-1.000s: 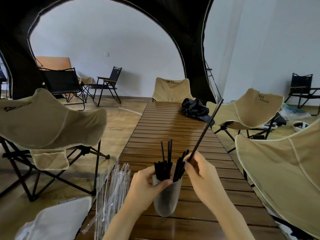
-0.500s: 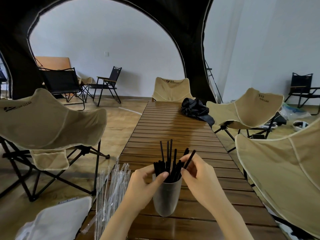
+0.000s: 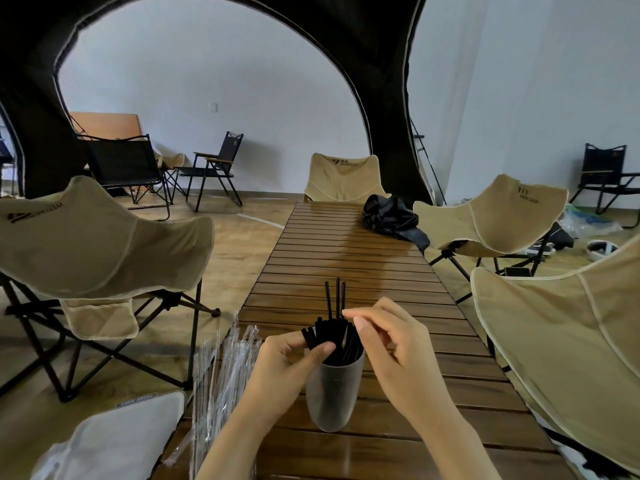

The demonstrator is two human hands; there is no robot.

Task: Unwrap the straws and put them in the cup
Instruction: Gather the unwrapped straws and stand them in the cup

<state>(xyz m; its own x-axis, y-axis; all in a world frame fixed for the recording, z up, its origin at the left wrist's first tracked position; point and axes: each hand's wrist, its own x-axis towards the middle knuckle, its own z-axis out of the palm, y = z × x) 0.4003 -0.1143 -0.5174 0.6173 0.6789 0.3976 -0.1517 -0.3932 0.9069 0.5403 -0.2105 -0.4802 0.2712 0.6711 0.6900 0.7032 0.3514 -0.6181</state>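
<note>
A frosted grey cup [image 3: 333, 393] stands on the slatted wooden table [image 3: 349, 258], filled with several black straws [image 3: 335, 332]. Three of them stick up higher than the rest. My left hand [image 3: 289, 367] grips the cup near its rim, thumb across the straw bundle. My right hand [image 3: 391, 351] hovers just right of the straws with fingers loosely bent and nothing between them. A heap of clear wrappers and wrapped straws [image 3: 221, 372] lies at the table's left edge, hanging over it.
Beige folding chairs stand on the left [image 3: 93, 244], at the far end [image 3: 341, 178] and on the right [image 3: 561, 337]. A black bag [image 3: 391, 216] lies on the far right of the table. A pale cushion [image 3: 114, 441] sits at bottom left.
My right hand slid a long black straw down into the cup, then let go of it and drew back slightly. My left hand kept its hold on the cup.
</note>
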